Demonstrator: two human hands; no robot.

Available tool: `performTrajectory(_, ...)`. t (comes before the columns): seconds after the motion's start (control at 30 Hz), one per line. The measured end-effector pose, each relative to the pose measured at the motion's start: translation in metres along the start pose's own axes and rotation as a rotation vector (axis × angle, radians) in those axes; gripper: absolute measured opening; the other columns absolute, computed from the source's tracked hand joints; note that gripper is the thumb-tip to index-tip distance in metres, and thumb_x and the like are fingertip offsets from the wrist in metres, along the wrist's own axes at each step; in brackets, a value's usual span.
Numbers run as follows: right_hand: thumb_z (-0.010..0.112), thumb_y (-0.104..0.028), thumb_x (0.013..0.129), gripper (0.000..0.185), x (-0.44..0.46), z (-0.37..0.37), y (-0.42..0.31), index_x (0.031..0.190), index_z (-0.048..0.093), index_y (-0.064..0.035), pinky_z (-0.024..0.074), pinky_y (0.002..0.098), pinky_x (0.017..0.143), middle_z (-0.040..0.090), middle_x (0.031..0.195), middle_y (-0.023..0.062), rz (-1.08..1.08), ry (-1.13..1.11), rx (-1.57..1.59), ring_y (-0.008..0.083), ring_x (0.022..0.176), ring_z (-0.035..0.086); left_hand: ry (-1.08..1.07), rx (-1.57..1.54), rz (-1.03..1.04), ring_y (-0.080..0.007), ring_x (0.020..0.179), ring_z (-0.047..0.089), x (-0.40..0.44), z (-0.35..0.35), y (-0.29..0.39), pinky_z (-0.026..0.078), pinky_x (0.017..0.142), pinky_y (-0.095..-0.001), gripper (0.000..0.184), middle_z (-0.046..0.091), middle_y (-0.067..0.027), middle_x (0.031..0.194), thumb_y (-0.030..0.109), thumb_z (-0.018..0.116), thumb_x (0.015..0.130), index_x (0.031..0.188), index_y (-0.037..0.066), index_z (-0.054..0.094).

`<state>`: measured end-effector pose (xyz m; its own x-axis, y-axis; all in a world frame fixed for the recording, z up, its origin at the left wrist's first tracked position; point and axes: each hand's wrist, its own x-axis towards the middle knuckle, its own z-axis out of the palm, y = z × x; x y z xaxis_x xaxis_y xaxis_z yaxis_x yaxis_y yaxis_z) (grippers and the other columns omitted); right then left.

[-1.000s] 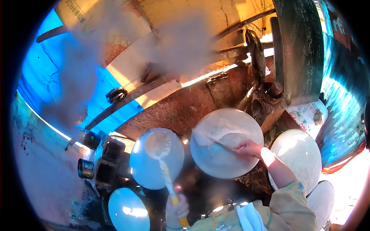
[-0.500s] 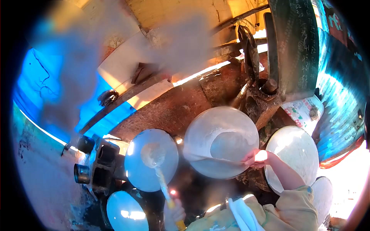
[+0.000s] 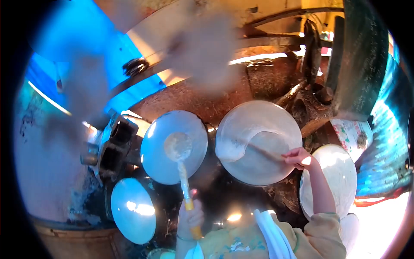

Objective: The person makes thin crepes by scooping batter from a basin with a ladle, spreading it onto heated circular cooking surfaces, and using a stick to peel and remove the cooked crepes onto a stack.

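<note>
My left hand (image 3: 191, 216) is closed round the yellow handle of a ladle (image 3: 183, 183). The ladle's round bowl rests over a round pale plate (image 3: 152, 152) at centre left. With pinched fingers my right hand (image 3: 298, 158) holds a thin stick (image 3: 265, 153) over a larger round plate (image 3: 237, 116). A whitish curved layer (image 3: 230, 148) is spread on the left and upper part of that plate, around a greyer area. The smears on the lens blur the upper view.
A round plate (image 3: 133, 211) lies at lower left, another (image 3: 334, 185) at right. Dark metal boxes (image 3: 116, 144) stand at the left. Behind the plates runs a rusty brown wall (image 3: 189, 101). A dark board (image 3: 362, 64) hangs upper right.
My right hand has moved the stick across the large plate, and the whitish layer has changed shape. The view has tilted, so the plates sit higher. My left hand still holds the ladle.
</note>
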<state>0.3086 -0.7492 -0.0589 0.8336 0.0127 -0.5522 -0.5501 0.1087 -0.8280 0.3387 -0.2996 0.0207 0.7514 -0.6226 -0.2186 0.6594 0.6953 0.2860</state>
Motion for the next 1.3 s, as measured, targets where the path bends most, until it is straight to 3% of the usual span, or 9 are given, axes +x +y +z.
performTrajectory(0.07, 0.066, -0.01, 0.075, 0.026, 0.016, 0.031, -0.023, 0.099, 0.063, -0.0026, 0.024, 0.0197, 0.035, 0.052, 0.057, -0.0009, -0.107, 0.249, 0.083, 0.0045, 0.038, 0.037, -0.006, -0.016, 0.054, -0.003, 0.044, 0.034, -0.002, 0.001, -0.003, 0.033, 0.037, -0.0135, 0.055, 0.04, -0.0059, 0.076, -0.009, 0.048, 0.079, 0.129, 0.007, 0.03)
performTrajectory(0.3, 0.071, -0.006, 0.07, 0.03, -0.014, -0.015, 0.013, 0.098, 0.064, -0.0008, 0.0263, 0.0224, 0.032, 0.052, 0.054, 0.0006, 0.116, -0.196, 0.112, 0.0073, 0.038, 0.042, 0.081, 0.091, 0.079, -0.0033, 0.044, 0.035, -0.014, 0.001, 0.002, 0.032, 0.038, -0.0142, 0.061, 0.042, -0.0062, 0.078, -0.009, 0.046, 0.078, 0.134, 0.008, 0.029)
performTrajectory(0.47, 0.068, -0.007, 0.073, 0.029, 0.027, 0.033, -0.065, 0.1, 0.063, 0.0015, 0.025, 0.0213, 0.034, 0.05, 0.055, -0.0014, -0.056, 0.272, -0.229, 0.0047, 0.038, 0.038, 0.192, 0.191, 0.061, -0.0024, 0.044, 0.032, -0.008, 0.011, -0.005, 0.029, 0.036, -0.0139, 0.056, 0.04, -0.0036, 0.076, -0.007, 0.045, 0.079, 0.132, 0.009, 0.033)
performTrajectory(0.7, 0.067, 0.001, 0.069, 0.023, -0.023, -0.064, -0.012, 0.091, 0.065, 0.0052, 0.0296, 0.0219, 0.033, 0.054, 0.055, 0.0061, 0.117, -0.136, -0.192, 0.0082, 0.038, 0.044, 0.167, 0.249, 0.078, -0.0029, 0.044, 0.032, -0.026, -0.003, -0.009, 0.03, 0.037, -0.0139, 0.057, 0.041, -0.0037, 0.077, -0.006, 0.048, 0.079, 0.132, 0.009, 0.033)
performTrajectory(0.87, 0.063, -0.008, 0.077, 0.026, 0.009, -0.002, -0.049, 0.102, 0.061, 0.0007, 0.0238, 0.0199, 0.033, 0.049, 0.055, -0.0014, -0.023, 0.259, -0.108, 0.0034, 0.036, 0.035, 0.17, 0.121, 0.1, -0.0026, 0.046, 0.033, -0.022, -0.017, -0.025, 0.031, 0.037, -0.0136, 0.054, 0.042, -0.0035, 0.078, -0.007, 0.047, 0.079, 0.128, 0.011, 0.037)
performTrajectory(1.07, 0.07, -0.004, 0.069, 0.03, -0.004, -0.005, -0.005, 0.097, 0.064, 0.0026, 0.0286, 0.0203, 0.035, 0.057, 0.061, 0.0011, 0.156, -0.073, -0.172, 0.0053, 0.041, 0.043, 0.205, 0.142, 0.023, -0.0028, 0.046, 0.034, -0.023, -0.014, -0.037, 0.031, 0.037, -0.014, 0.052, 0.041, -0.0022, 0.076, -0.007, 0.047, 0.079, 0.127, 0.012, 0.037)
performTrajectory(1.1, 0.069, -0.003, 0.069, 0.028, -0.003, -0.041, 0.033, 0.097, 0.064, 0.0033, 0.0288, 0.0204, 0.034, 0.058, 0.062, 0.0022, -0.081, -0.168, -0.182, 0.0062, 0.04, 0.044, 0.224, 0.092, 0.005, -0.0029, 0.046, 0.034, -0.024, -0.01, -0.036, 0.031, 0.037, -0.014, 0.051, 0.041, -0.002, 0.076, -0.007, 0.046, 0.079, 0.126, 0.012, 0.038)
performTrajectory(1.13, 0.069, -0.003, 0.07, 0.033, -0.038, -0.029, -0.005, 0.102, 0.063, 0.0005, 0.0283, 0.0212, 0.034, 0.062, 0.071, 0.0052, 0.122, -0.046, -0.293, 0.003, 0.042, 0.043, 0.245, 0.044, -0.018, -0.0031, 0.046, 0.034, -0.024, -0.006, -0.037, 0.031, 0.037, -0.0141, 0.05, 0.04, -0.0019, 0.075, -0.006, 0.046, 0.08, 0.126, 0.011, 0.039)
performTrajectory(1.3, 0.063, -0.01, 0.075, 0.027, -0.033, 0.013, 0.005, 0.1, 0.061, 0.0007, 0.0204, 0.021, 0.033, 0.048, 0.056, -0.001, -0.114, 0.371, 0.111, 0.0049, 0.037, 0.034, 0.174, -0.013, -0.078, -0.0028, 0.047, 0.036, -0.025, -0.015, -0.04, 0.033, 0.038, -0.0133, 0.048, 0.041, -0.003, 0.076, -0.006, 0.044, 0.082, 0.126, 0.008, 0.038)
